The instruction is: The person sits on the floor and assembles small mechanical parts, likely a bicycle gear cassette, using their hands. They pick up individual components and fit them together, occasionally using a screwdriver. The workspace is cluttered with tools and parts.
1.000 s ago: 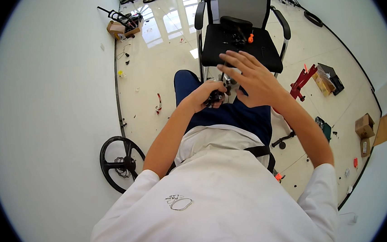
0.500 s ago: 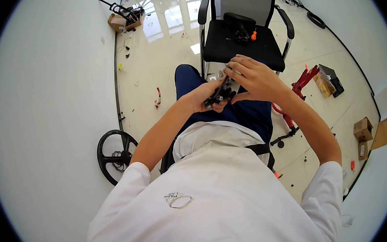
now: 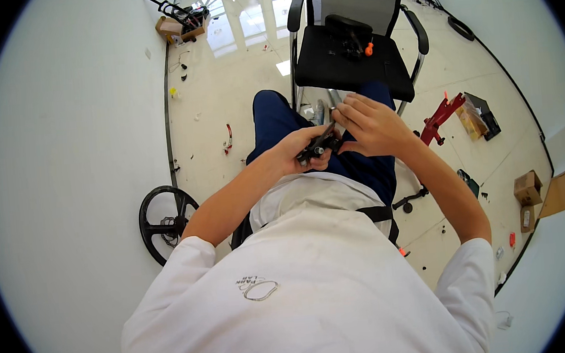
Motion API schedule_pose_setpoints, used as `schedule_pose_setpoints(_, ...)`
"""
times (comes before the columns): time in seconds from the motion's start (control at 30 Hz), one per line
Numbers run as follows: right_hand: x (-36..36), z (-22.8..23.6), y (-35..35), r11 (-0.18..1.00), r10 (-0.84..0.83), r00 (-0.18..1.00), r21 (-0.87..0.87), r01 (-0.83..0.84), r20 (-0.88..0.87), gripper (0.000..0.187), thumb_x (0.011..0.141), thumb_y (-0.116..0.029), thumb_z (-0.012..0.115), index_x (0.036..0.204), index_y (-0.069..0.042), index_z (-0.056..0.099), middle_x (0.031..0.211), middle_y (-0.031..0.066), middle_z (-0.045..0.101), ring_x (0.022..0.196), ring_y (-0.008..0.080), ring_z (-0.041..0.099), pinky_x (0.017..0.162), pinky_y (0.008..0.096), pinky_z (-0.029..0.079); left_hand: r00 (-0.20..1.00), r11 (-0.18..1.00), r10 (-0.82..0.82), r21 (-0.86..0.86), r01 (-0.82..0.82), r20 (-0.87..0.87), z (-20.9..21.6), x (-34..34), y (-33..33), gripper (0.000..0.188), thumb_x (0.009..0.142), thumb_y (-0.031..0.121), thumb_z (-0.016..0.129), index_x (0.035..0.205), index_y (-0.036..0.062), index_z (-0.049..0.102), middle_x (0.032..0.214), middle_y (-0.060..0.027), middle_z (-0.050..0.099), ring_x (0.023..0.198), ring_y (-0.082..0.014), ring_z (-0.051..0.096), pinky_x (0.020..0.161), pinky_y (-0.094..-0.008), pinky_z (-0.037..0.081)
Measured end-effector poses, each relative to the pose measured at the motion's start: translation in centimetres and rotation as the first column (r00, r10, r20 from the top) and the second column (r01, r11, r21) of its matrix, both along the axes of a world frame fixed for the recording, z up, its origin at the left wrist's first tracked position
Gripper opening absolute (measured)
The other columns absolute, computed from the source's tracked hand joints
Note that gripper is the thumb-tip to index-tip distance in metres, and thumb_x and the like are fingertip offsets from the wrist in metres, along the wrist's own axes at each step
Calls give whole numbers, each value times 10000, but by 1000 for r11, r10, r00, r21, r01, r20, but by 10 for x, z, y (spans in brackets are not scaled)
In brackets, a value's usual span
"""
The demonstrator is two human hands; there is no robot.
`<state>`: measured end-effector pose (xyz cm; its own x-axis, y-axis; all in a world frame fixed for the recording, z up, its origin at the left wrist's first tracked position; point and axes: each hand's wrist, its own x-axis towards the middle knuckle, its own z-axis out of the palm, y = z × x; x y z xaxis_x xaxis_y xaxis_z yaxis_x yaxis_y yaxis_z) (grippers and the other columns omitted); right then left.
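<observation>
Your left hand [image 3: 297, 150] wrapped tight around a small black part [image 3: 319, 148] over your lap, your right hand [image 3: 373, 126] touching it with bent fingers, just in front of the black chair [image 3: 346, 62], orange screwdriver [image 3: 369, 49] on its seat.

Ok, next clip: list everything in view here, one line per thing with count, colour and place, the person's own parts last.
Office chair: one, black, straight ahead of the person.
Small parts on the chair seat: a few, black with one orange piece.
Wheel: one, black, by the wall on the left.
Stand-like tool: one, red, on the floor right of the chair.
Cardboard boxes: a few, brown, far right floor and top left corner.
Scattered bits: several, small, on the pale floor.
Small mechanical part: one, black, held over the lap.
Left hand: grips the part.
Right hand: fingers on the part's top.
</observation>
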<state>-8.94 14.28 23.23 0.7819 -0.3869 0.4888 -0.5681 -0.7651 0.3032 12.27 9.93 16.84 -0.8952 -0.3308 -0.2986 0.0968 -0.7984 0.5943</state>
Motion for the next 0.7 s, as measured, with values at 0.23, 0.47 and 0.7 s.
schedule_pose_setpoints(0.23, 0, -35, 4, 991, -53, 990, -118, 68, 130, 497, 670, -268, 778, 1023, 43, 620, 892, 106, 606, 841, 261, 610, 810, 352, 520, 986, 984, 160, -80, -162, -37, -2, 1, 1, 304, 1008, 351, 457, 945, 69, 554, 612, -64, 536, 437, -134, 440, 424, -258, 334)
schedule_pose_setpoints(0.47, 11, -43, 11, 983, -154, 946, -53, 176, 286, 381, 730, -207, 753, 1000, 32, 631, 850, 100, 606, 796, 251, 612, 750, 331, 515, 968, 938, 248, -240, -249, -36, 13, -1, -6, 287, 1012, 336, 447, 965, 81, 569, 636, -61, 558, 441, -138, 463, 447, -255, 369)
schedule_pose_setpoints(0.7, 6, -15, 16, 970, -193, 946, 196, 144, 262, 273, 777, -235, 720, 903, -17, 615, 810, 94, 543, 792, 281, 555, 720, 369, 465, 978, 980, 196, -22, -198, -67, 10, -14, -5, 332, 993, 357, 460, 969, 50, 582, 715, -91, 612, 561, -169, 559, 495, -281, 431)
